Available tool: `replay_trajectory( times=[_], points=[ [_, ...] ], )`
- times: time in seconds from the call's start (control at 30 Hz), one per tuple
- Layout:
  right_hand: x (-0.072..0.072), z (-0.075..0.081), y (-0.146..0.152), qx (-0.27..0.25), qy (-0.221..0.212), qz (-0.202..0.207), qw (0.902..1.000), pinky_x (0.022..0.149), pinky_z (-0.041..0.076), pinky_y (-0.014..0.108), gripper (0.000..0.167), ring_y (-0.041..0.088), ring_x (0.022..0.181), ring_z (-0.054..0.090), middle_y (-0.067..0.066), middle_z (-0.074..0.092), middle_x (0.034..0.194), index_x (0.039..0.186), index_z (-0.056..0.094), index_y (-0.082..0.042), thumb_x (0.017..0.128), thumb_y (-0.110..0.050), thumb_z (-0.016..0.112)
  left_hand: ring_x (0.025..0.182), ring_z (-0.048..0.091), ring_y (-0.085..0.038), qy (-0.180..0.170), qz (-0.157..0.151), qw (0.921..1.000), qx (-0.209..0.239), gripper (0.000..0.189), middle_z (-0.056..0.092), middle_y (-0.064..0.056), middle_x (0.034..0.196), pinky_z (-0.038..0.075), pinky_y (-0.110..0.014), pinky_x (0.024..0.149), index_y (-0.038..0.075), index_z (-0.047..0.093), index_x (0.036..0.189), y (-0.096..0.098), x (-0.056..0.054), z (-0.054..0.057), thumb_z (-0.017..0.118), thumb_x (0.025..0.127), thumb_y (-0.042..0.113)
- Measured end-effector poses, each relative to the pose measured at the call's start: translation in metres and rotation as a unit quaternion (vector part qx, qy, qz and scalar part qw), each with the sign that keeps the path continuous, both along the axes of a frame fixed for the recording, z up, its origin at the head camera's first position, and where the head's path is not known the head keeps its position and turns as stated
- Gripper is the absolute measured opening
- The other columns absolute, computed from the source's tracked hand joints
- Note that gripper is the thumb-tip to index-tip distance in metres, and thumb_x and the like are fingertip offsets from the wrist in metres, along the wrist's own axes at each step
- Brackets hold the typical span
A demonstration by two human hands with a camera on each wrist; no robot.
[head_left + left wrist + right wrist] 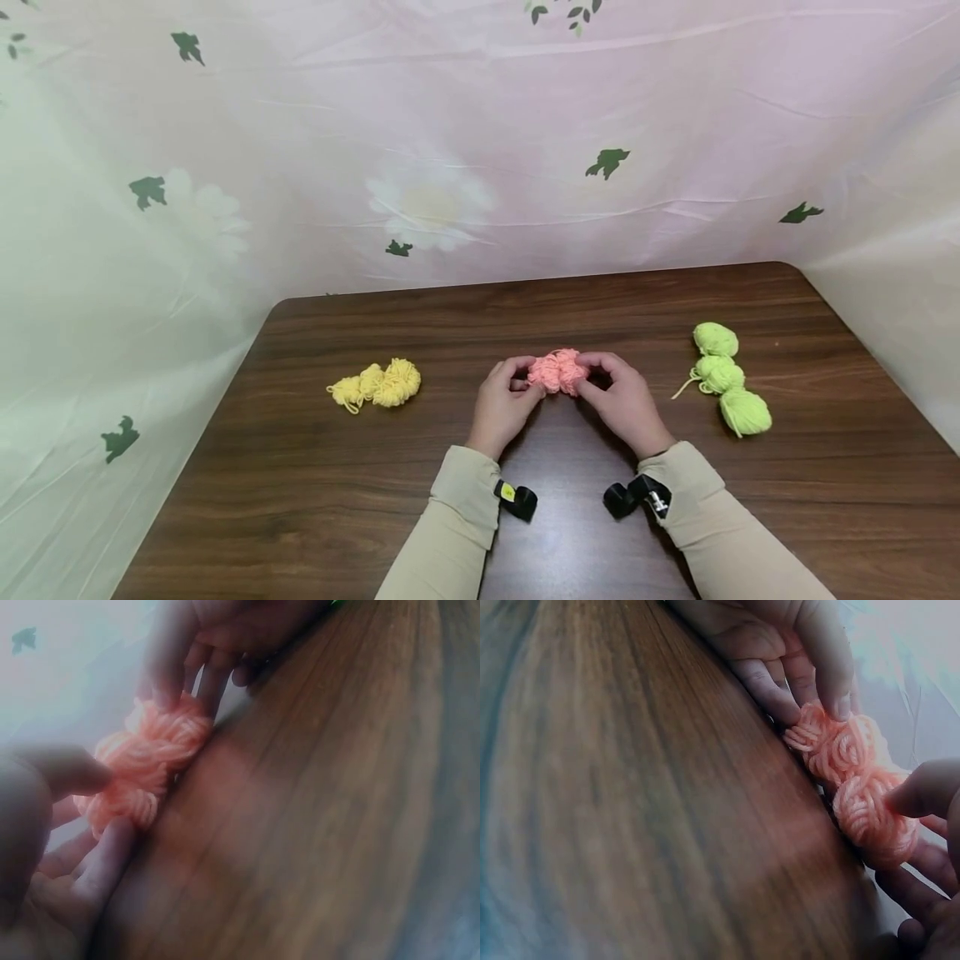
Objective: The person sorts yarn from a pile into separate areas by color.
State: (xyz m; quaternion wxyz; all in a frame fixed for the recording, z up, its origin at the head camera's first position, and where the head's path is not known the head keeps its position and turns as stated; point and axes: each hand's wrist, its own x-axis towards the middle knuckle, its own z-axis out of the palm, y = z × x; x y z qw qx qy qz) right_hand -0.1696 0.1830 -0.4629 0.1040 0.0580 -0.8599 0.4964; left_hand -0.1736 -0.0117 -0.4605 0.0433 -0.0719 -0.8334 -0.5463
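A small bundle of coral-pink yarn lies between both hands at the middle of the table. My left hand grips its left end, thumb and fingers on either side of the strands. At the right end, my right hand holds it the same way. Both wrist views show the pink yarn close up as rounded, looped lobes, low at the tabletop. In the right wrist view, the yarn narrows between its lobes, and the right thumb presses on the nearer one.
To the left lies a yellow yarn bundle with a loose end. On the right, a lime-green yarn bundle of three lobes trails a short tail. Behind the dark wooden table hangs a pale floral curtain.
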Motion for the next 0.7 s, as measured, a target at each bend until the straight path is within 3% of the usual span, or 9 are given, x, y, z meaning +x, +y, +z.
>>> replay_trajectory(
  times=[0.5,0.7],
  points=[
    [0.0007,-0.0005,0.0023,0.002,0.013,0.003,0.9999,0.099,0.044,0.046,0.027,0.03,0.113,0.06,0.015,0.068,0.116,0.113,0.07,-0.002,0.087,-0.005,0.075,0.086,0.065,-0.011,0.005,0.01,0.9999,0.01,0.034,0.064,-0.005,0.11,0.056,-0.021,0.075,0.011,0.07,0.118,0.001,0.0007,-0.001,0.077,0.085,0.007],
    [0.0025,-0.0011,0.0007,-0.025,0.036,-0.003,0.999,0.092,0.046,0.036,0.025,0.027,0.109,0.061,0.013,0.067,0.116,0.109,0.071,-0.002,0.085,-0.002,0.076,0.091,0.068,-0.014,-0.001,0.01,0.9996,0.028,0.035,0.065,-0.006,0.116,0.056,-0.022,0.077,0.01,0.069,0.121,-0.0011,0.0018,-0.0007,0.075,0.087,0.008]
  ],
)
